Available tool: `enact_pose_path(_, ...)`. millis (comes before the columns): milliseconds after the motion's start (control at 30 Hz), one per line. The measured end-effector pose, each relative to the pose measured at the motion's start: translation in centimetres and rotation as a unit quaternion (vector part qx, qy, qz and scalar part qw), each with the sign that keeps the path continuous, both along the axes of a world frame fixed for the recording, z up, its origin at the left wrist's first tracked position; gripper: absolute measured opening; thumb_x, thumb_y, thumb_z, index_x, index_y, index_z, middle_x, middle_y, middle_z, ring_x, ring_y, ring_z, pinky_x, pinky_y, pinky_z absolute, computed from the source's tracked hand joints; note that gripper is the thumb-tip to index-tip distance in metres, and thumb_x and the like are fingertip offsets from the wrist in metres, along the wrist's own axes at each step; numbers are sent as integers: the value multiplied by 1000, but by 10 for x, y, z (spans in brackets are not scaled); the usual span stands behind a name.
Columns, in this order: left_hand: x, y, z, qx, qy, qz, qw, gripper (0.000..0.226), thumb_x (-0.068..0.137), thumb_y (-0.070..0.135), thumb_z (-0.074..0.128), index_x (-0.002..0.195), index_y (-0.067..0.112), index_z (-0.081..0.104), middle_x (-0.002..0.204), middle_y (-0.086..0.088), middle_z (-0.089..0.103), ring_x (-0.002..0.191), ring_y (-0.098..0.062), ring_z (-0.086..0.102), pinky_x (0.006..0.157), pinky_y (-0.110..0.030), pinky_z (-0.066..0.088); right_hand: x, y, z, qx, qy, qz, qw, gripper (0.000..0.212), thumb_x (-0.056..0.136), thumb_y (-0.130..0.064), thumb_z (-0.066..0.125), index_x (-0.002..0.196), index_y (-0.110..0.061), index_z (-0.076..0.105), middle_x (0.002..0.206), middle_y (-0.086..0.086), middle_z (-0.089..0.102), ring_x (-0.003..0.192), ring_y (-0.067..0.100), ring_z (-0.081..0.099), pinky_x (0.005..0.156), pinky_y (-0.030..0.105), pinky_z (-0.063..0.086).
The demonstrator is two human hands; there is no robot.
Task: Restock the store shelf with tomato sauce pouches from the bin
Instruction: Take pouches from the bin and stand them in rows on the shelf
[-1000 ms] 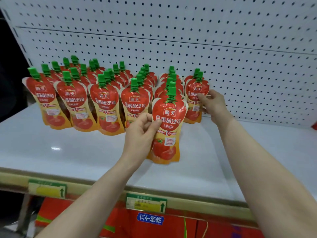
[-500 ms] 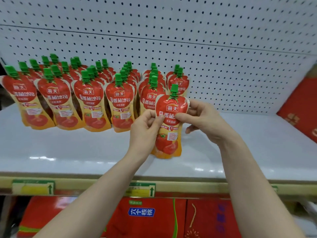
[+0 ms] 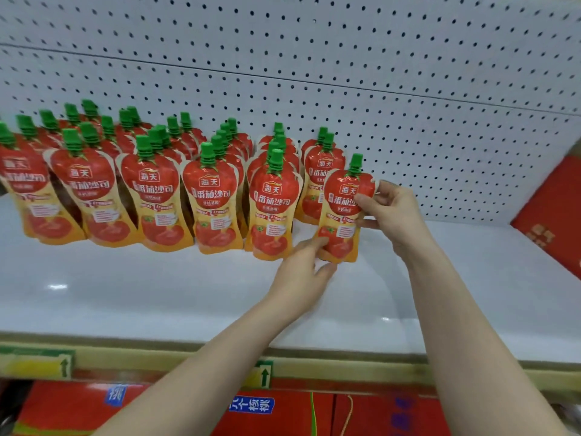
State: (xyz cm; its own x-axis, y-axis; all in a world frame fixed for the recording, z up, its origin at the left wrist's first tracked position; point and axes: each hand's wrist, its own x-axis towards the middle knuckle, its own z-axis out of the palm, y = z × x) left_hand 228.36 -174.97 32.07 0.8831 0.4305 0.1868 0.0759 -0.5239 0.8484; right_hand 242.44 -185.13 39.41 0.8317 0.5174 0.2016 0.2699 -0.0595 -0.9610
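Red pouch [image 3: 341,215] (upright), right hand [image 3: 393,212] pinching top; left hand [image 3: 298,278] loose, touching base

Pinches pouch [image 3: 341,202] top corner with right hand [image 3: 393,212], right of centre; touches its base with left hand [image 3: 300,273], fingers outstretched (thumb splayed below).

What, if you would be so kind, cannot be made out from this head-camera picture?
Head view:
- The bin: out of frame.
- Back-row pouches: bodies hidden by the front pouches; only caps show.
- Leftmost pouch: cut by the left edge.
- Left hand: whether it pinches or merely touches the base of the held pouch; the right hand has a grip on its top corner.
- Shelf-edge labels: too blurred to read.
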Motion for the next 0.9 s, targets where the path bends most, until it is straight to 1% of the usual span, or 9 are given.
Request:
enact_pose_path(67, 13, 0, -3, 8, 22, 9, 1000, 55, 91, 23, 60, 143, 21, 42, 145, -2, 45, 131, -20, 45, 108, -41, 42, 10, 11, -4, 1, -14, 4, 1000, 2, 93, -8, 63, 96, -7, 64, 84, 4, 74, 71, 10, 72, 63, 25, 60)
enact_pose_path(233, 36, 3, -6, 39, 58, 28, 997, 63, 95, 26, 56, 150, 22, 27, 159, 2, 21, 144, -17, 24, 115, -37, 30, 31, 37, -10, -7, -29, 6, 1000, 16, 93, -12, 65, 100, 2, 63, 86, 6, 73, 75, 12, 71, 65, 25, 59)
enact_pose_path(367, 49, 7, -10, 35, 91, 47, 994, 65, 96, 27, 53, 153, 27, 20, 162, 5, 8, 146, -20, 20, 116, -39, 30, 42, 50, -11, -8, -25, 19, 999, 11, 94, -13, 64, 99, -4, 64, 93, 7, 75, 82, 13, 73, 70, 29, 61)
enact_pose_path(433, 52, 9, -13, 41, 99, 54, 993, 66, 97, 26, 53, 153, 28, 19, 162, 6, 5, 147, -20, 18, 115, -40, 31, 44, 53, -12, -4, -29, 25, 999, 6, 94, -14, 63, 96, -9, 63, 94, 5, 74, 81, 9, 73, 68, 25, 60)
enact_pose_path(533, 54, 11, -16, 29, 103, 58, 993, 66, 97, 25, 54, 153, 29, 18, 161, 10, 4, 144, -23, 28, 113, -41, 34, 44, 54, -13, -7, -40, 28, 999, 4, 95, -15, 63, 91, -16, 62, 94, 1, 73, 79, 4, 72, 64, 19, 57)
enact_pose_path(600, 53, 11, -15, 23, 101, 58, 993, 66, 97, 25, 53, 152, 29, 18, 161, 10, 5, 144, -23, 28, 114, -41, 34, 42, 53, -12, -13, -47, 27, 998, 8, 95, -15, 62, 88, -20, 60, 93, 0, 73, 82, 7, 72, 65, 21, 58)
enact_pose_path(700, 48, 10, -13, 22, 95, 51, 994, 65, 97, 26, 53, 153, 28, 19, 161, 7, 11, 144, -22, 27, 114, -41, 33, 37, 50, -11, -38, -68, 11, 997, 9, 94, -17, 62, 89, -23, 59, 91, 6, 73, 85, 18, 73, 74, 35, 62)
enact_pose_path(833, 32, 2, -2, 29, 37, 27, 999, 60, 95, 21, 55, 149, 27, 30, 152, 2, 38, 136, -19, 40, 110, -36, 38, 22, 24, -14, -90, -105, -63, 988, 21, 92, -30, 64, 112, -25, 59, 97, 0, 70, 92, 16, 67, 85, 41, 58)
enact_pose_path(900, 20, -4, 5, 33, 5, 17, 999, 53, 94, 18, 57, 144, 22, 40, 142, 0, 51, 130, -19, 48, 106, -34, 41, 4, 0, -18, -114, -127, -89, 981, 22, 94, -30, 59, 116, -26, 59, 98, -2, 68, 94, 16, 65, 87, 43, 56)
